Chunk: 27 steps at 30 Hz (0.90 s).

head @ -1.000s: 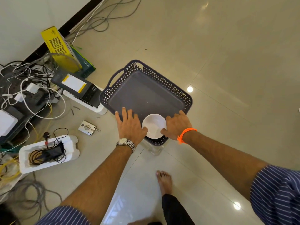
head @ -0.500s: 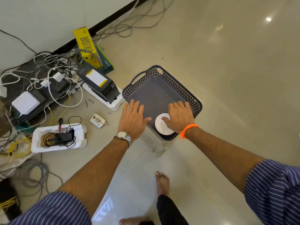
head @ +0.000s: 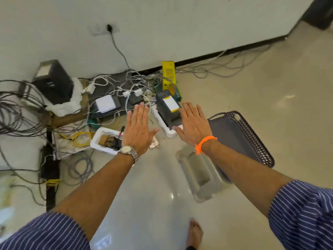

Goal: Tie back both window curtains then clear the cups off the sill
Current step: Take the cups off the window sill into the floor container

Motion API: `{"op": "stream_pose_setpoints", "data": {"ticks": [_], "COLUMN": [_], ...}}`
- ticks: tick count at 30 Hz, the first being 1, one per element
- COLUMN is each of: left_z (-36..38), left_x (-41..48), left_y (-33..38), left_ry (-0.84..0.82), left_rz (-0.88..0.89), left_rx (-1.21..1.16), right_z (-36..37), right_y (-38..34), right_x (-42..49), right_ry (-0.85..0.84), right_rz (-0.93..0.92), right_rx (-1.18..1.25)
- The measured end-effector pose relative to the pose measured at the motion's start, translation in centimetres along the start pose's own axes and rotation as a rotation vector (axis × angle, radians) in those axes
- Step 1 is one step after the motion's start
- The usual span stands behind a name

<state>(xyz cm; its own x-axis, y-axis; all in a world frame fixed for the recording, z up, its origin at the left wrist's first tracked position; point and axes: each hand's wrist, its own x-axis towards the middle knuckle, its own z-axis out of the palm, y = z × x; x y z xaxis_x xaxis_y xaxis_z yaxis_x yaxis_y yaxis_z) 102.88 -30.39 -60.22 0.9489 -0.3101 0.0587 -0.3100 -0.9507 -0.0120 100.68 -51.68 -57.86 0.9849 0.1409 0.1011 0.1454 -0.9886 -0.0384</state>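
Floor (head: pixel 270 91): glossy cream tiles, bright light reflections. Wall (head: pixel 162 24): plain white, dark skirting (head: pixel 225 53) along its base. Wall socket (head: pixel 109 27) with black plug, cord hanging down. Tangle of cables (head: pixel 126 82) heaped at the wall's foot (grey, white, yellow). Dark doorway edge top right, blurred.

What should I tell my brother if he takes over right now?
Left hand: open, flat, holding nothing.
Right hand: open, flat, holding nothing.
The dark basket rests on a clear plastic stand on the floor, partly hidden by the right arm. No cup shows from here.
Curtains and sill are out of view, so what is done there cannot be told. Check the sill for leftover cups.
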Motion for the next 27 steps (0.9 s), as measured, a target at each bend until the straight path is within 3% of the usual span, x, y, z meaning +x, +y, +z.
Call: {"op": "stream_pose_setpoints", "data": {"ticks": [13, 21, 27], "left_z": [-6.8, -6.2, -2.6], "left_x": [-18.2, -30.6, -38.7], "left_y": [-28.7, -38.0, -41.2], "left_ry": [0.089, 0.041, -0.014], "left_rz": [-0.512, -0.807, -0.992], "left_rx": [0.036, 0.058, 0.053], "right_z": [-3.7, -2.3, 1.6], "right_y": [-34.0, -50.4, -61.4], "right_x": [6.4, 4.9, 3.1], "right_ry": [0.052, -0.006, -0.066], "right_rz": [-0.470, -0.795, -1.041], "right_rx": [0.083, 0.114, 0.081]}}
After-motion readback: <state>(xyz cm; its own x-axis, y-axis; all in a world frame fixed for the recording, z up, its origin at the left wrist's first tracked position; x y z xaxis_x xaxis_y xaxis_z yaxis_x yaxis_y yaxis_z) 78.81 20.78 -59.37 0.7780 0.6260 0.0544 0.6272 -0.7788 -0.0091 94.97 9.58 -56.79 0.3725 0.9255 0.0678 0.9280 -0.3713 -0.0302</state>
